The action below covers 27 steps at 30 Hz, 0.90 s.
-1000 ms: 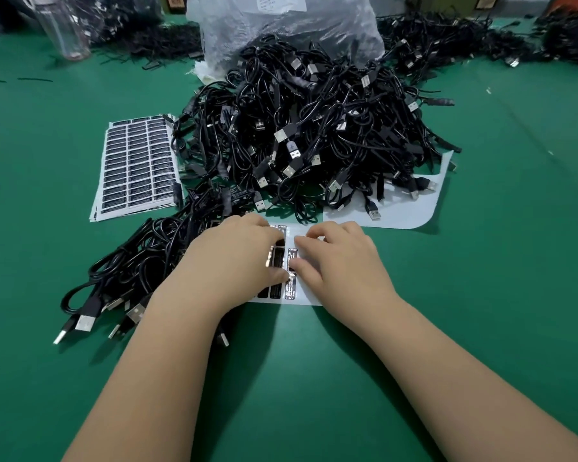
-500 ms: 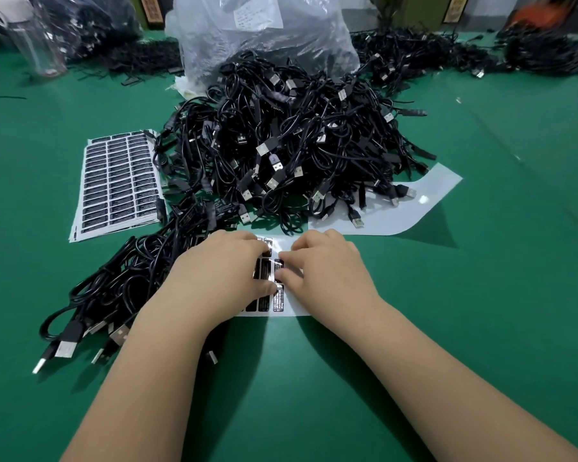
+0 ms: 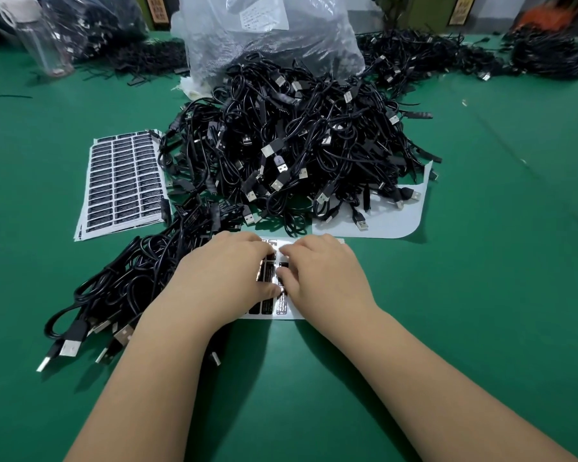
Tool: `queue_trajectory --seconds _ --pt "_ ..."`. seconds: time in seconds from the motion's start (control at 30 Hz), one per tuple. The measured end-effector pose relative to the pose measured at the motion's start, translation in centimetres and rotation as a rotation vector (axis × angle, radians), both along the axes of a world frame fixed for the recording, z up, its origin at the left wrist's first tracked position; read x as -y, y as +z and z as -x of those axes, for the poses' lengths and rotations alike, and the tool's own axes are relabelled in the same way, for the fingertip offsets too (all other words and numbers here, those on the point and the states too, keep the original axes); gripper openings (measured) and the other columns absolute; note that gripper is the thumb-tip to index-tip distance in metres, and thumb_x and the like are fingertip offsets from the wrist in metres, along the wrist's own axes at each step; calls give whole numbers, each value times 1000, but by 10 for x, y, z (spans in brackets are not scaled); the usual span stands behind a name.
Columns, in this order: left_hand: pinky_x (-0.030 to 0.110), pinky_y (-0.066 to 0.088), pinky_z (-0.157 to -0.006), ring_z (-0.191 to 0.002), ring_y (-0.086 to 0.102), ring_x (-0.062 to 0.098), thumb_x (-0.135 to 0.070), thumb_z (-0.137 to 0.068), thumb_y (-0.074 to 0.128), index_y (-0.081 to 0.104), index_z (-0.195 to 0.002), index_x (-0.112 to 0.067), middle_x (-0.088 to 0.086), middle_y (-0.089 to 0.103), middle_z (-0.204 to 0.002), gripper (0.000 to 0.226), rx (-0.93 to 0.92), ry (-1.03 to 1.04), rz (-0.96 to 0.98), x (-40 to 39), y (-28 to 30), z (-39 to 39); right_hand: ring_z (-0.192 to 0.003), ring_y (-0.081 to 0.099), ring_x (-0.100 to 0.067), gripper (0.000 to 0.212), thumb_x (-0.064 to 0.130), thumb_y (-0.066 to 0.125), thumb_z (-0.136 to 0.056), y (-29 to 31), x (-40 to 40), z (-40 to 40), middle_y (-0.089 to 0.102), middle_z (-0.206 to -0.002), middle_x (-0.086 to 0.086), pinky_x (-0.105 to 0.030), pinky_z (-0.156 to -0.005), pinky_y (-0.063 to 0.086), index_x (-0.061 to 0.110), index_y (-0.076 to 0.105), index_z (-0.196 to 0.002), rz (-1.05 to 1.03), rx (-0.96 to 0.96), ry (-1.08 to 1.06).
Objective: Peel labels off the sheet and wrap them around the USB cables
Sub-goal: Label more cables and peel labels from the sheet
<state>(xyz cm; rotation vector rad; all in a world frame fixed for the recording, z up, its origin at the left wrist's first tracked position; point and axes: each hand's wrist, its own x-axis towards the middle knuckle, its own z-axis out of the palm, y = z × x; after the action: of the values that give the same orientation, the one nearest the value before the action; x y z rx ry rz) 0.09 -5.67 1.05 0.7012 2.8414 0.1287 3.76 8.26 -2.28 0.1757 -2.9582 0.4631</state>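
Peeling one label off the near sheet (image 3: 291,313), by the look of it. Best done by pinning the backing flat with the left hand (image 3: 224,278) while lifting a single corner with a nail of the right hand (image 3: 321,278), then drawing the label back low and slow, without creasing it or letting the glue side fold onto itself. Worth keeping a cable within reach before the label comes free.

Left fingers (image 3: 267,253) spread flat and pressing down on the sheet, holding nothing. Right fingers (image 3: 289,251) curled down onto the label rows; whether a label edge sits pinched between them cannot be told.

Near sheet: white backing on the green surface (image 3: 481,295), just near of the big cable heap (image 3: 297,155), with glossy black labels in rows, small white print, some glare. Full label sheets (image 3: 124,181) stacked to the far left. Smaller bundle of cables (image 3: 121,288) at left, touching the left wrist side, plugs pointing near.
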Motion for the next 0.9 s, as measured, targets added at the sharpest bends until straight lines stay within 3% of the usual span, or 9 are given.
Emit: queue_trajectory --seconds 0.17,0.37,0.73,0.9 --pt "40 42 -101 -131 33 13 -55 -87 57 41 -140 -32 -14 39 -144 60 -1 1 0 0 0 0 -117 39 -26 27 30 49 -96 -3 0 1 53 -129 1 -36 -91 30 15 67 -110 30 3 -24" --pt "40 43 -100 -125 41 15 -52 -83 64 51 -131 -27 -9 51 -133 56 -5 -1 -46 0 1 0 -111 47 -24 26 28 49 -96 -3 0 0 64 -116 5 -33 -90 29 18 71 -106 52 -1 16" --pt "38 45 -95 -119 46 13 -48 -82 67 54 -128 -29 -11 56 -125 52 10 5 -93 -1 3 -2 -109 39 -17 20 33 49 -96 -2 -3 5 54 -111 6 -30 -91 25 22 64 -105 101 37 -40" --pt "36 45 -95 -116 51 14 -49 -80 68 55 -128 -26 -8 60 -122 54 -20 13 -75 0 4 -2 -117 35 -18 32 36 45 -97 -1 -4 3 49 -127 6 -30 -92 24 21 56 -122 32 36 -37"
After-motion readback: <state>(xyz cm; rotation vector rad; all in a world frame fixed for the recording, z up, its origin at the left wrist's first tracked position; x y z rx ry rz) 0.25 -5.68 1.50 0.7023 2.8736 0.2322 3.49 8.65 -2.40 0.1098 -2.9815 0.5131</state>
